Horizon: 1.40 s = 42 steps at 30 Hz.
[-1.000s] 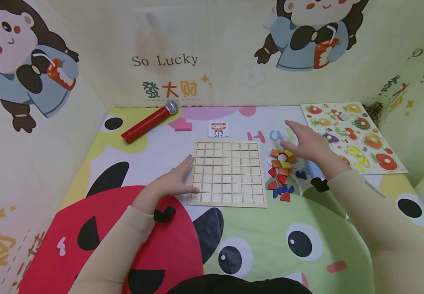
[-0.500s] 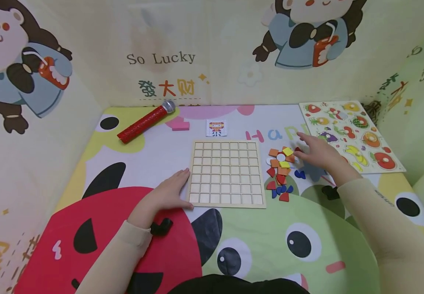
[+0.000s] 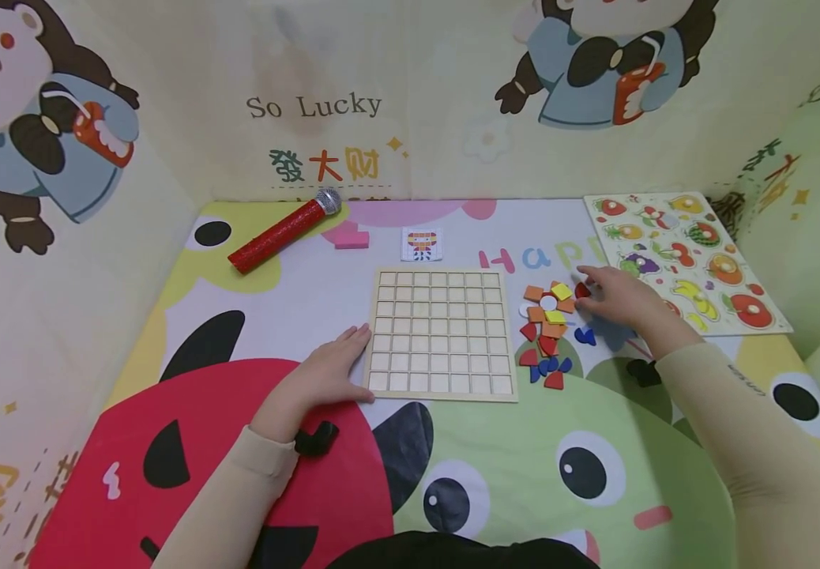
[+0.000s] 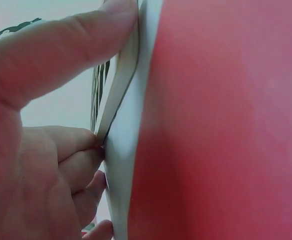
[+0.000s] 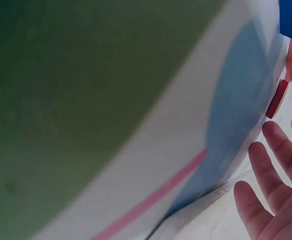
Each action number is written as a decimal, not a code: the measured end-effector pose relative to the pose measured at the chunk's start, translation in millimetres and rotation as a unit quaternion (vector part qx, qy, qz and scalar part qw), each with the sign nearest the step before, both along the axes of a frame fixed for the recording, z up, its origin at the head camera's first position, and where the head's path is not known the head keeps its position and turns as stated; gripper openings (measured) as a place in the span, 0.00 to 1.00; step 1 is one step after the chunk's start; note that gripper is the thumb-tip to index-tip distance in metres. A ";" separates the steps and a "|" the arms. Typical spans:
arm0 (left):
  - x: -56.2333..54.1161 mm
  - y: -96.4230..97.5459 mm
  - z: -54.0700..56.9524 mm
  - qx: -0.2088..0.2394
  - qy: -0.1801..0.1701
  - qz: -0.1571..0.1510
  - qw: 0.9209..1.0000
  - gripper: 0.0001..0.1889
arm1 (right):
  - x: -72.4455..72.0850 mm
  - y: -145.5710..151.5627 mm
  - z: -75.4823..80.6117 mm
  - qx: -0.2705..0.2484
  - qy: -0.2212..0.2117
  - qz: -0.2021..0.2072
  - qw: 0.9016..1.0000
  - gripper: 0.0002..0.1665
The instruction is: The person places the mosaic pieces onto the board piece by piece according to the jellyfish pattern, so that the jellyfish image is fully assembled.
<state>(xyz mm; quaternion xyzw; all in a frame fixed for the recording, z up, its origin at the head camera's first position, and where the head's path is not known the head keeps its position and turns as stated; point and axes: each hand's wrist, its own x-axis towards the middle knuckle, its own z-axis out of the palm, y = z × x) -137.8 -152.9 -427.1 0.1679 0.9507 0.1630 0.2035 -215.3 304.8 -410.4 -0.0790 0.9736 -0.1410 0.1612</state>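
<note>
A wooden grid board [image 3: 441, 393] with square cells lies in the middle of the table. My left hand [image 3: 321, 379] rests along its left edge, fingers spread; the left wrist view shows the thumb [image 4: 71, 47] at the board's side edge. To the board's right is a loose pile of small flat pieces, among them an orange piece [image 3: 534, 293], a yellow piece [image 3: 555, 318] and several red and blue ones. My right hand [image 3: 619, 294] hovers at the pile's right side, its fingertips right by a red piece [image 5: 278, 99]. Nothing sits in its grip.
Behind the board lies a small picture card [image 3: 422, 245], with a pink block [image 3: 351, 239] to its left. A red microphone [image 3: 278, 235] lies at the back left. At the right, a fruit puzzle board [image 3: 687, 261] borders my right hand. Curtains [image 3: 445, 95] rise behind the table.
My right hand has shifted right, off the top of the pile, and come down beside the red piece. My left hand has slid slightly toward the board's near left corner.
</note>
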 end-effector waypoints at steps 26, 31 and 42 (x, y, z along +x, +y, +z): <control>-3.0 8.6 -2.3 0.007 0.001 0.011 1.000 0.59 | -3.4 -2.6 -6.1 0.039 0.013 0.000 0.999 0.22; -3.3 8.4 -2.5 0.007 -0.002 0.013 1.000 0.58 | -2.4 -1.7 -6.5 0.024 0.027 -0.002 0.999 0.18; -2.4 7.9 -0.4 0.014 0.001 0.010 1.000 0.58 | 0.7 -3.7 -1.9 0.026 0.021 0.006 0.999 0.19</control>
